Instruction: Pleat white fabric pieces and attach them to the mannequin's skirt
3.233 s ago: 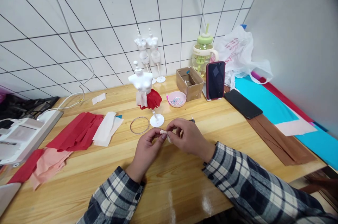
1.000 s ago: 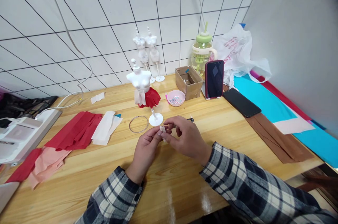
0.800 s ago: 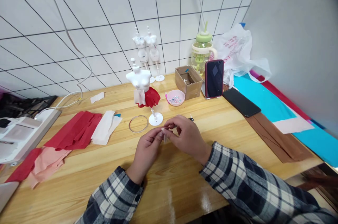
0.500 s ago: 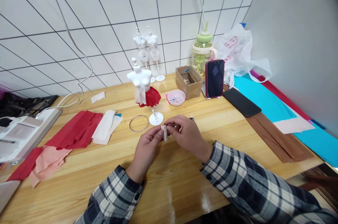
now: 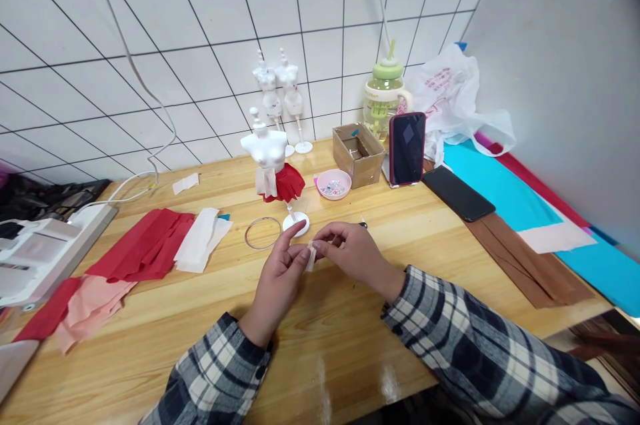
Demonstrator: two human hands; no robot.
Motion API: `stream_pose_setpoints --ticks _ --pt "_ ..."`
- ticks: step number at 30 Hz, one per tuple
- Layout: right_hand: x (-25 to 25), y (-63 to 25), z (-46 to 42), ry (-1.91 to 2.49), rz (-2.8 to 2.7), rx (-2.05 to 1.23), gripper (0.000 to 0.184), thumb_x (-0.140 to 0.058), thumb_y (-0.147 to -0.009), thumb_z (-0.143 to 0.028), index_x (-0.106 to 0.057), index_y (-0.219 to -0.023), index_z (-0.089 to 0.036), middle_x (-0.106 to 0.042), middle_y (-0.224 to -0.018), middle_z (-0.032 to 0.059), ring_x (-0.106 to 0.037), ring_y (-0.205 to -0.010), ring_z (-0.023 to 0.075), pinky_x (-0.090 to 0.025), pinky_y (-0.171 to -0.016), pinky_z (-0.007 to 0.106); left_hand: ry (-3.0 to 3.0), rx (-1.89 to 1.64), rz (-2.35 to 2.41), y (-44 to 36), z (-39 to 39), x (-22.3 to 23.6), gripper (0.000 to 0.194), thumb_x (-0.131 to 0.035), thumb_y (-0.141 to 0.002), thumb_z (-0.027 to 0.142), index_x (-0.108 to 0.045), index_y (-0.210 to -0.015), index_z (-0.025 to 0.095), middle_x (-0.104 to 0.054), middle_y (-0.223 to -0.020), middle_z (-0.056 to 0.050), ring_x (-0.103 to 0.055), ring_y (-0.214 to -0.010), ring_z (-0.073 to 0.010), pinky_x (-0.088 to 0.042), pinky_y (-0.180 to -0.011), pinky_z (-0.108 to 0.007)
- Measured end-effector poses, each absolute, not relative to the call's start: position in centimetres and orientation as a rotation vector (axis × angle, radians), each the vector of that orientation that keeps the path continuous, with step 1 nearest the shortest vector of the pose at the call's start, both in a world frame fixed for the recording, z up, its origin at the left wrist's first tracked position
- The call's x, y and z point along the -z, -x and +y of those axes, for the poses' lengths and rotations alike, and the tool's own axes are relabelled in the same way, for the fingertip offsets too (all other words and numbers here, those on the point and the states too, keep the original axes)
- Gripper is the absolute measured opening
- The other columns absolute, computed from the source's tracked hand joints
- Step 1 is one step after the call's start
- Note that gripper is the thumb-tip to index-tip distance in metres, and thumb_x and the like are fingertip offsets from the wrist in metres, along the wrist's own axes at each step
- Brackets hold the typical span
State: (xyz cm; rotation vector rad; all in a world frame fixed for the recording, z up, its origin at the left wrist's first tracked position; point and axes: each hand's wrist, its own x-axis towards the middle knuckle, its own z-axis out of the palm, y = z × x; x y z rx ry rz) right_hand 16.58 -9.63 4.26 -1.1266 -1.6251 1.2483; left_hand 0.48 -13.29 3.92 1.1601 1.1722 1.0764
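Observation:
Between my two hands is a small strip of pale crepe paper [image 5: 311,258], gathered at its top and hanging down. My left hand [image 5: 281,271] pinches its left side with the thumb and a finger, while the index finger is lifted and stretched out. My right hand [image 5: 354,253] closes on the strip's upper right, fingertips together. Just beyond stands a small white mannequin [image 5: 266,148] on a round base, wearing a red pleated skirt [image 5: 285,183] with a pale piece at the waist. A thin metal ring [image 5: 246,236] lies left of its base.
Red strips [image 5: 145,245], white strips [image 5: 201,241] and peach pieces [image 5: 95,308] lie left. Behind are two more mannequins [image 5: 293,101], a pink dish of gems [image 5: 334,185], a cardboard box [image 5: 369,168] and a propped phone [image 5: 407,148]. Brown strips [image 5: 530,265] and blue sheets [image 5: 500,185] lie right.
My left index finger has lifted away from the strip and straightened upward. The paper strip and my right hand have shifted only slightly.

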Motion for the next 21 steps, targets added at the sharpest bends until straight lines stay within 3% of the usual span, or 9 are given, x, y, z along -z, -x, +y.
stream_pose_setpoints --ticks 3,10,17,21 --pt "-4.3 -16.7 -9.4 1.090 -1.550 -1.374 0.010 -0.064 -0.081 -0.025 -0.069 -0.081 -0.017 -0.072 -0.073 0.0002 -0.065 -0.066 0.0127 -0.050 -0.063 0.024 -1.167 -1.067 1.168 -0.5 -13.2 -3.9 0.061 -0.063 -0.087 0.040 -0.042 -0.140 0.018 -0.072 -0.092 -0.005 -0.066 -0.086 -0.0173 -0.047 -0.085 -0.032" --pt "-4.5 -16.7 -9.4 1.163 -1.552 -1.241 0.008 -0.065 -0.078 -0.023 -0.069 -0.077 -0.017 -0.071 -0.071 -0.0004 -0.060 -0.062 0.0108 -0.047 -0.059 0.022 -1.246 -1.030 1.285 -0.7 -13.0 -3.9 0.054 -0.069 -0.080 0.044 -0.053 -0.125 0.019 -0.073 -0.094 -0.006 -0.067 -0.090 -0.0202 -0.049 -0.078 -0.030" --pt "-4.3 -16.9 -9.0 1.152 -1.429 -1.389 0.013 -0.066 -0.077 -0.027 -0.066 -0.070 -0.016 -0.067 -0.067 -0.0003 -0.058 -0.058 0.0104 -0.046 -0.054 0.021 -1.231 -0.974 1.277 -0.5 -12.9 -3.8 0.064 -0.072 -0.078 0.040 -0.048 -0.134 0.019 -0.073 -0.083 -0.005 -0.071 -0.088 -0.0225 -0.049 -0.078 -0.031" --pt "-4.5 -17.4 -8.5 1.177 -1.375 -1.575 0.025 -0.061 -0.082 -0.033 -0.070 -0.098 -0.017 -0.069 -0.083 0.0024 -0.054 -0.054 0.0088 -0.039 -0.041 0.019 -1.192 -1.000 1.230 -0.5 -12.8 -3.7 0.066 -0.073 -0.077 0.040 -0.047 -0.133 0.017 -0.072 -0.079 -0.003 -0.069 -0.078 -0.0188 -0.050 -0.076 -0.031"
